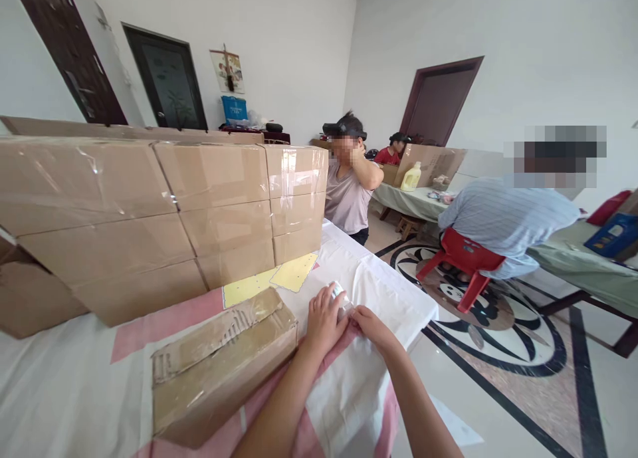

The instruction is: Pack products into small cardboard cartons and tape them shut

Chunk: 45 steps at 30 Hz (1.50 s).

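Note:
My left hand [323,315] is wrapped round a small white item [338,289], with its fingers over the top. The item has a pale, partly see-through side, and its exact kind cannot be made out. At its near right end, my right hand [369,326] has thumb and fingers pinched together against it. Both hands are low over the cloth-covered table [343,385]. Left of my forearms lies a long, worn cardboard box [224,358] with a torn strip along its top.
A wall of taped cardboard boxes [214,212] stands along the table's far left side. Across the table is a person [349,199] with a raised hand. Another person [508,212] sits on a red stool [466,255] by a second table bearing a yellow jug [411,177].

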Tool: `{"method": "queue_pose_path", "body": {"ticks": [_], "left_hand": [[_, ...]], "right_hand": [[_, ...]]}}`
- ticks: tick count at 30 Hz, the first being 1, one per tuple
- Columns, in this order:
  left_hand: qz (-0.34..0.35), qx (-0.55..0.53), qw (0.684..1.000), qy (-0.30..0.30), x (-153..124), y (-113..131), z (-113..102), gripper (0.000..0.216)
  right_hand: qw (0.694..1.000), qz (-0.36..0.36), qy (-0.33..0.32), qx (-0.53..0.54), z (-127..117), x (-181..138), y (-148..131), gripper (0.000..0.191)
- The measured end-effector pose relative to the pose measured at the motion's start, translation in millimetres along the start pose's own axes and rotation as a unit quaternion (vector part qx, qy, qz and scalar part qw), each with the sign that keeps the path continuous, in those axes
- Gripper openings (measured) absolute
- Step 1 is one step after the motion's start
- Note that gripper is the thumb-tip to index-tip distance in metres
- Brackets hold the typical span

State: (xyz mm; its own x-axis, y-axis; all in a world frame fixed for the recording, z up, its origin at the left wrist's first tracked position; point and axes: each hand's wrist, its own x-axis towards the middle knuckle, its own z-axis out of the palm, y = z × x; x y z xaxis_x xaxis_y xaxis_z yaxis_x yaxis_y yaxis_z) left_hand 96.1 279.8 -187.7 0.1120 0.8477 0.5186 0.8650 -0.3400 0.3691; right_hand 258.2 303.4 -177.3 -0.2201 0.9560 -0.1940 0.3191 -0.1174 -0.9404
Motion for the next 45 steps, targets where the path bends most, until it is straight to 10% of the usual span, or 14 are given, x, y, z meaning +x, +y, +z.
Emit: {"method": "queue_pose_path", "body": {"ticks": [17,25,45], "left_hand": [[-0.070,-0.116,0.991,-0.003,1.3,-5.4,-5.5,0.075],[-0.014,-0.191,0.981,0.008,-0.7,13.6,-27.8,0.018],[-0.080,-0.241,0.963,-0.092,-5.2,33.4,-47.2,0.011]], "right_hand": [[0.996,-0.086,0.009,-0.025,-0.9,-19.2,6.0,0.032],[0.986,-0.164,-0.036,-0.019,1.6,-35.7,6.9,0.034],[0.968,-0.232,-0.012,0.091,3.9,-42.1,20.0,0.031]]}}
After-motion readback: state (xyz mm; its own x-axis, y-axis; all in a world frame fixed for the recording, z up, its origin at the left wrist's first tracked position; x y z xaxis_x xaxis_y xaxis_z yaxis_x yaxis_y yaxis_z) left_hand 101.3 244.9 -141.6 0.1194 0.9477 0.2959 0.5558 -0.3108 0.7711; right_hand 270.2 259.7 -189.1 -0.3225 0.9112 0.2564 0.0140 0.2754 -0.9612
